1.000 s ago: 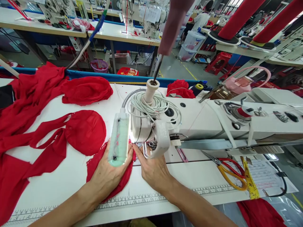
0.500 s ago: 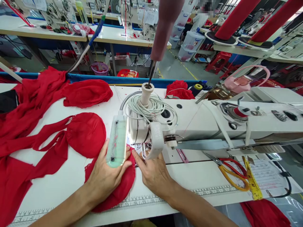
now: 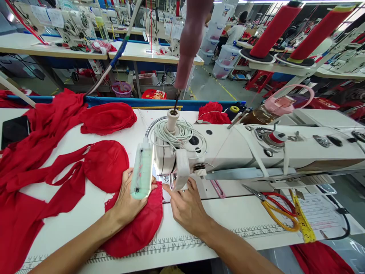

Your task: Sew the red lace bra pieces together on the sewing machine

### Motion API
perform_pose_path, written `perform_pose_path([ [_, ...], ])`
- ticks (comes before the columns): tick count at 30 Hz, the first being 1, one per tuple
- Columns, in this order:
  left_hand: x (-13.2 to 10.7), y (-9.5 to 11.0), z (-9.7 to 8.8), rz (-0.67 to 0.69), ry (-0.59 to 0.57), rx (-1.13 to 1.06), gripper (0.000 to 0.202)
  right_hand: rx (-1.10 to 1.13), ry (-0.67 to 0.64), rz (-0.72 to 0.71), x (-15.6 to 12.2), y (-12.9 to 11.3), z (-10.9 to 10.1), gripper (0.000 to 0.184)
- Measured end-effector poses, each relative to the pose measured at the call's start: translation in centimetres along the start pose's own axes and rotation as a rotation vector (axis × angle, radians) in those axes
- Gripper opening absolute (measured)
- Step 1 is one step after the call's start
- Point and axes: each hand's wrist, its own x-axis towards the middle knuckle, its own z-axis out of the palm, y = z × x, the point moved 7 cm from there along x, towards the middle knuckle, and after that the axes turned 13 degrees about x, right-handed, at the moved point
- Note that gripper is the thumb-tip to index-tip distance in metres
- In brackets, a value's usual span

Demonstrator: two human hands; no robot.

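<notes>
A white sewing machine (image 3: 256,152) lies across the white table (image 3: 71,224). My left hand (image 3: 127,201) rests flat, fingers spread, on a piece of red fabric (image 3: 139,224) just left of the needle area; a pale green lamp (image 3: 142,173) hides its fingertips. My right hand (image 3: 186,205) sits to the right of the fabric with its index finger stretched toward the presser foot (image 3: 168,180), touching the cloth edge. The other fingers are partly curled under the machine head.
More red fabric pieces (image 3: 57,152) cover the left of the table. Orange-handled scissors (image 3: 278,211) and a yellow tape measure (image 3: 302,219) lie at the right. A dark tablet (image 3: 14,131) lies at the far left. Red thread cones (image 3: 273,28) stand behind. A person sits at a far bench.
The red fabric has slid toward me, more of it now showing below my left hand. Both hands stayed at the needle area; the view tilted up slightly.
</notes>
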Motion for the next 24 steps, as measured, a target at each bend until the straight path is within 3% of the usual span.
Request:
perform_pose_path([
  [15, -0.2, -0.6, 0.8, 0.028, 0.061, -0.005, 0.024, 0.056, 0.047, -0.053, 0.2, -0.2, -0.5, 0.048],
  [24, 0.8, -1.5, 0.9, -0.13, -0.104, -0.006, 0.019, -0.06, -0.028, -0.07, 0.1, -0.5, 0.3, 0.058],
])
